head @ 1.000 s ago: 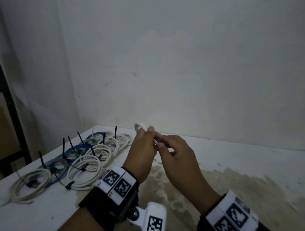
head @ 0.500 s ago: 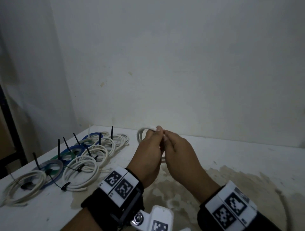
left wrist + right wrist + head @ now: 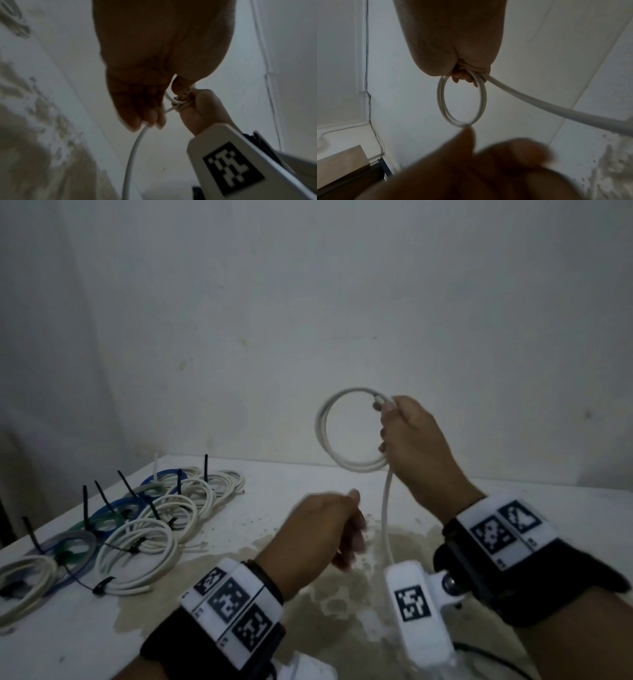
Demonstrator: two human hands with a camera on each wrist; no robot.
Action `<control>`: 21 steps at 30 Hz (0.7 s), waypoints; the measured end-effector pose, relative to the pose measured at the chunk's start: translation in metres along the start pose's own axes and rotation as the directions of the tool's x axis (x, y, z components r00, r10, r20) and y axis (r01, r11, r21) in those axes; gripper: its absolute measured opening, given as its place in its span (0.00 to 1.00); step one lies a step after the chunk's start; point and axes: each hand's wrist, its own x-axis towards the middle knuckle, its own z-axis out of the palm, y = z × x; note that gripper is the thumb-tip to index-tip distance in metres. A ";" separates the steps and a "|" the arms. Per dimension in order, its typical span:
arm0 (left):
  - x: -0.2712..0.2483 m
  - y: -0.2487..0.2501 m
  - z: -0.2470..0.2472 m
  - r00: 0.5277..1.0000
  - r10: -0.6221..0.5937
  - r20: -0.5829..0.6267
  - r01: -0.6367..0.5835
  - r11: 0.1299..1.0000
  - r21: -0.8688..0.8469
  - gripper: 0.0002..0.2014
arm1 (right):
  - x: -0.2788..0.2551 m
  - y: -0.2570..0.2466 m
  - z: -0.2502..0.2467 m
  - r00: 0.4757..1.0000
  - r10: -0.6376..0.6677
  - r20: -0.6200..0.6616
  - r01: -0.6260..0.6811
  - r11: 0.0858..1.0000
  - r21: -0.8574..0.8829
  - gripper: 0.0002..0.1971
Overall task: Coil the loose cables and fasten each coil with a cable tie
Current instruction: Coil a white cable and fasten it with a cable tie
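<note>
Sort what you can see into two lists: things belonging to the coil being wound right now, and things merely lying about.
In use:
- white cable coil, gripped by the right hand
- its loose tail, running through the left hand

Lying about:
- finished tied coils on the table
- black cable ties sticking up from them

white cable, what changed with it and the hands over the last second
The right hand rose, keeping the coil, now a wider loop. The left hand left the coil and dropped along the cable's tail, fingers curled round it. The tied coils on the table stayed put.
</note>
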 end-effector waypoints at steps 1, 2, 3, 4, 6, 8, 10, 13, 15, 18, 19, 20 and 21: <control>0.000 -0.001 0.006 0.974 -0.192 0.123 0.198 0.979 -0.046 0.26 | 0.002 -0.003 -0.005 1.000 -0.003 -0.021 0.003 1.000 0.020 0.14; 0.003 -0.004 0.013 0.914 -0.334 0.229 0.366 0.923 -0.114 0.31 | 0.003 -0.005 -0.008 0.999 -0.008 -0.034 0.009 0.999 0.048 0.13; 0.008 -0.007 0.018 0.856 -0.412 0.312 0.486 0.847 -0.215 0.35 | 0.001 -0.009 -0.010 0.999 -0.013 -0.035 0.015 0.997 0.076 0.13; 0.014 -0.009 0.023 0.817 -0.439 0.373 0.561 0.754 -0.341 0.37 | -0.002 -0.012 -0.012 0.999 -0.018 -0.029 0.021 0.995 0.102 0.13; 0.029 -0.010 0.027 0.798 -0.427 0.424 0.601 0.527 -0.600 0.38 | -0.014 -0.016 -0.013 0.999 -0.031 -0.007 0.032 0.988 0.154 0.12; 0.042 -0.008 0.027 0.832 -0.408 0.375 0.520 0.338 -0.785 0.30 | -0.026 -0.018 -0.016 0.999 -0.048 0.023 0.043 0.981 0.189 0.13; 0.050 -0.004 0.026 0.885 -0.360 0.296 0.390 0.224 -0.893 0.15 | -0.037 -0.016 -0.022 0.997 -0.064 0.036 0.055 0.976 0.210 0.13; 0.056 0.000 0.022 0.925 -0.314 0.215 0.280 0.181 -0.943 0.06 | -0.048 -0.008 -0.031 0.999 -0.043 0.011 0.038 0.958 0.284 0.13; 0.058 0.002 0.022 0.927 -0.323 0.192 0.261 0.186 -0.947 0.10 | -0.050 0.004 -0.038 0.999 0.019 -0.043 -0.001 0.924 0.383 0.13; 0.059 0.004 0.028 0.938 -0.332 0.102 0.193 0.251 -0.948 0.11 | -0.050 0.019 -0.045 0.978 0.166 -0.128 -0.069 0.833 0.549 0.12; 0.058 0.005 0.031 0.944 -0.327 0.050 0.158 0.311 -0.937 0.10 | -0.050 0.023 -0.047 0.965 0.219 -0.146 -0.085 0.786 0.612 0.12; 0.058 0.005 0.035 0.952 -0.308 -0.001 0.121 0.378 -0.918 0.10 | -0.050 0.027 -0.049 0.950 0.266 -0.163 -0.094 0.744 0.662 0.12; 0.058 0.005 0.038 0.960 -0.277 -0.047 0.081 0.435 -0.897 0.09 | -0.050 0.031 -0.050 0.935 0.306 -0.179 -0.100 0.711 0.696 0.12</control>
